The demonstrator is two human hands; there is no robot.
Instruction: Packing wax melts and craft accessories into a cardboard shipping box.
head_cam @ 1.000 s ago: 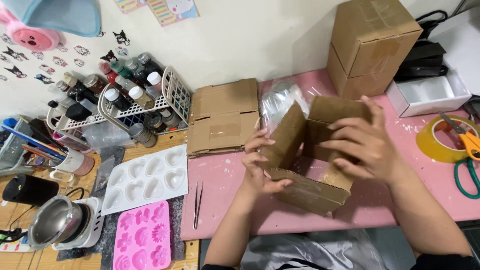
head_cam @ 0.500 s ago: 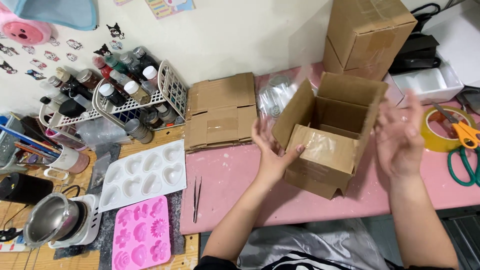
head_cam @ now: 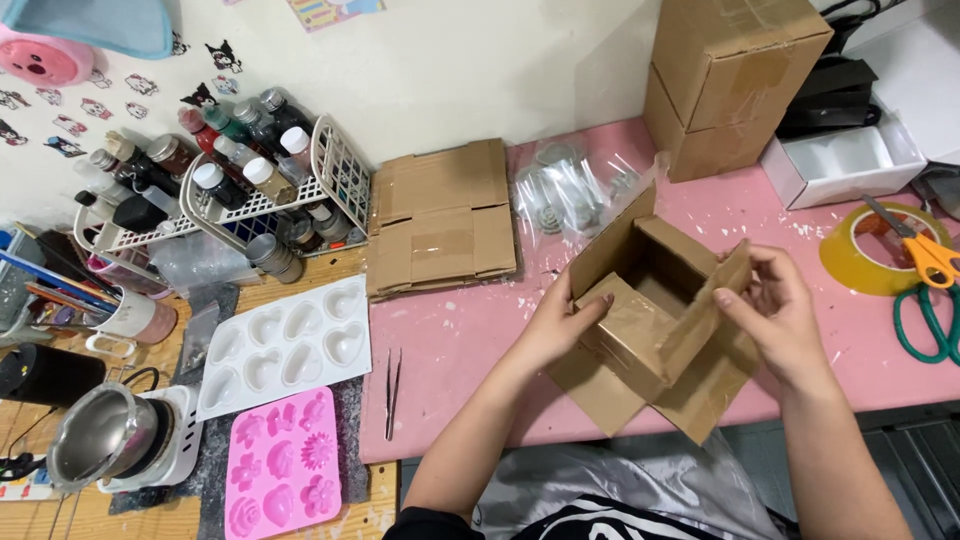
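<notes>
While the small cardboard box (head_cam: 650, 320) sits tilted at the lower centre-right of the frame, on the near edge of the pink mat (head_cam: 460, 350), both hands work its top flaps. The left hand (head_cam: 565, 325) presses on the left side of the box, fingers curled over one folded-in flap, thumb against the outer wall. The right hand (head_cam: 775, 310) pinches the upright flap on the right side between thumb and fingertips, bending it inward. Neither hand is clenched; each grasps cardboard only.

As a judgement, the step in hand is the folding of the flaps: one lies partly down, the right one stands half raised, and the far flap at the upper left of the box is open. The inside looks empty, though its floor is partly hidden. A next move would call for steady pressure from the left hand so the box does not slide, and a clean crease on the right flap so it lies flat.

At the right edge lie a roll of yellow tape (head_cam: 870, 250) and orange-handled scissors (head_cam: 925, 250), near the right hand. Flattened cardboard (head_cam: 440, 215) lies at centre, a larger closed box (head_cam: 730, 80) at the upper right.
</notes>
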